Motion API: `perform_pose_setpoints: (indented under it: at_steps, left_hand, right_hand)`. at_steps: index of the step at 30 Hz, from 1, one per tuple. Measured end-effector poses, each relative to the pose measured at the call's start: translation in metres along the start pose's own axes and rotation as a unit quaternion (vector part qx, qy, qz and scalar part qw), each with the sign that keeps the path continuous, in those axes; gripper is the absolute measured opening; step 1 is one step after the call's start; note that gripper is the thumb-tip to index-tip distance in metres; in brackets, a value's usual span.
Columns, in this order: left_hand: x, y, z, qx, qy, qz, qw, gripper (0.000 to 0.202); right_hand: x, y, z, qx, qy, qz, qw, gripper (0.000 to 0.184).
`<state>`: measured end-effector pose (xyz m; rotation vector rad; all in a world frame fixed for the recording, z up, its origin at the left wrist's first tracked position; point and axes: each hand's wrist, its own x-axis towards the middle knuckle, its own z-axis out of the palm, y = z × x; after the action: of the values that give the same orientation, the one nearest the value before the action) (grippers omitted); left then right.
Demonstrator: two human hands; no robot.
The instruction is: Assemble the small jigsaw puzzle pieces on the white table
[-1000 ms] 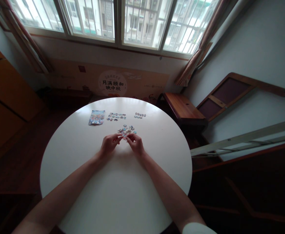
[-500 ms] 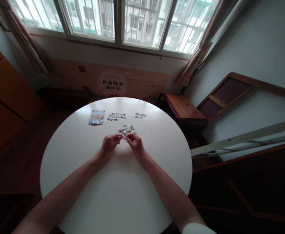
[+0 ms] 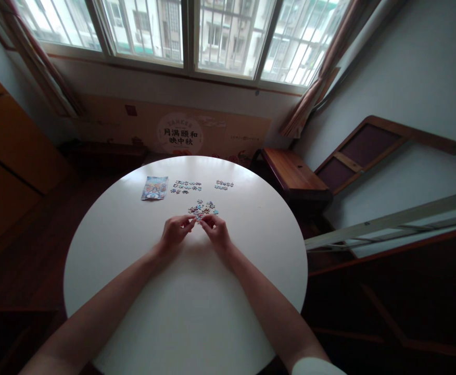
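Round white table (image 3: 181, 307), seen from the wearer's head. Its broad near half offers bare surface on which a piece can be turned flat without disturbing the others.

Left hand (image 3: 176, 229) and right hand (image 3: 217, 229), brought close to each other over the middle of the table. On each, thumb and fingers are drawn in near one another; whether either pinches a piece cannot be told at this scale. The wrists lie low, a posture judged good for fine work, since support from the tabletop would steady the fingertips.

Loose pile of jigsaw pieces (image 3: 203, 209), directly beyond and between the fingertips. Pieces overlap here, so a light pinch by the edges, one piece at a time, is advisable; a pressing fingertip could drag neighbours along.

Printed sheet (image 3: 155, 188), lying flat at the far left, within sight for comparing colours.

Larger set of pieces (image 3: 188, 187), spread in rough rows just beside the sheet. Smaller set of pieces (image 3: 224, 184), in two short rows to its right. The gap between the two sets is worth preserving.

Single piece (image 3: 199, 222), at the pile's near edge between the fingertips; tabs this small are best aligned before any pressure.
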<state>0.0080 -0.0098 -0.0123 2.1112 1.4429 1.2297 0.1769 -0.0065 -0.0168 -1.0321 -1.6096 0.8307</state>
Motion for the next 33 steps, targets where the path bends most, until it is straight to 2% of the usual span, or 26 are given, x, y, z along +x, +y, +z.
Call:
perform_pose_setpoints:
  at_steps: [12,33]
  left_hand:
    - [0.0003,0.0039,-0.0022,0.039,0.013,0.018,0.999,0.021]
    - [0.0008,0.0036,-0.0019,0.031,0.012,0.016,0.999,0.023]
  right_hand:
    - [-0.0002,-0.0008,-0.0003,0.008,-0.007,-0.004,1.0,0.017]
    - [0.0002,-0.0002,0.0,0.014,-0.004,0.004,1.0,0.017]
